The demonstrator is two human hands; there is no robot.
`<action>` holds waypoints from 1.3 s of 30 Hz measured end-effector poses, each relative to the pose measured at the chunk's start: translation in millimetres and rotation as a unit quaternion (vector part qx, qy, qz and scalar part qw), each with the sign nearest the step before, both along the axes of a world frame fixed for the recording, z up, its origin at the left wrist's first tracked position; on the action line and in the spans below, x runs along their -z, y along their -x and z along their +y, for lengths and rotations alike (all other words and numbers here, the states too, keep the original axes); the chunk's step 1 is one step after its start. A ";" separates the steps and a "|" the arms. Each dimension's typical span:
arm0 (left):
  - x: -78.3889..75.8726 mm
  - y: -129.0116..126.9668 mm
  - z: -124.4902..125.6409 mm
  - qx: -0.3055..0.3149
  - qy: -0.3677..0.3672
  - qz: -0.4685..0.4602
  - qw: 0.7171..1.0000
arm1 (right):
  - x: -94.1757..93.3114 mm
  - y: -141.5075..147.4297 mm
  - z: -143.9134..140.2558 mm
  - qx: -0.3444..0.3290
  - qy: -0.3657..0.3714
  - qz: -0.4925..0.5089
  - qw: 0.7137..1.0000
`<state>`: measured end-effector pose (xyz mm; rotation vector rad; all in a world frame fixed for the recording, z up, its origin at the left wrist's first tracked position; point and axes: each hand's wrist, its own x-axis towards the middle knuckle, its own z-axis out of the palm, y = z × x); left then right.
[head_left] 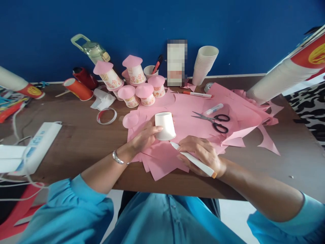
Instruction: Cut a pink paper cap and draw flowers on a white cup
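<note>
My left hand (149, 134) is closed around a plain white paper cup (165, 126), held upside down above the pink paper sheets (162, 161). In my right hand (200, 153) is a white marker pen (198, 163) with an orange end, its tip pointing at the cup's lower edge; whether it touches cannot be made out. Beyond the cup stand several decorated paper-cup houses (145, 95) with pink cone roofs and drawn flowers. A loose pink cone (130, 120) lies left of my left hand. Black-handled scissors (212, 119) rest on the paper to the right.
A stack of white cups (204, 66) and a pixelated panel (177, 64) stand against the blue wall. A tape roll (106, 116), an orange cup (78, 89) and a power strip (42, 145) are on the left. Long cup sleeves (279, 76) lean at right; another marker (197, 94) lies behind.
</note>
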<state>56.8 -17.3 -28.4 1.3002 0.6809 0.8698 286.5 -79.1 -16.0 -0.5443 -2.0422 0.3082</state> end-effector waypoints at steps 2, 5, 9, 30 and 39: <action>-2.5 0.0 -1.3 0.004 0.055 -0.004 0.998 | 0.5 0.4 0.3 -0.011 -0.004 0.000 1.000; -6.7 0.4 -3.7 0.003 0.095 -0.002 0.995 | 0.6 0.6 0.0 -0.007 -0.008 0.000 1.000; -8.9 -0.6 -4.8 0.000 0.100 -0.001 0.995 | 0.4 0.9 -1.3 0.025 -0.015 -0.003 1.000; -6.3 -2.8 -5.6 0.027 0.099 -0.009 0.995 | 3.3 -0.3 0.4 0.024 -0.030 -0.003 0.999; -8.2 -3.5 -5.1 0.029 0.120 -0.016 0.992 | 1.6 0.3 0.4 0.027 -0.028 -0.019 0.999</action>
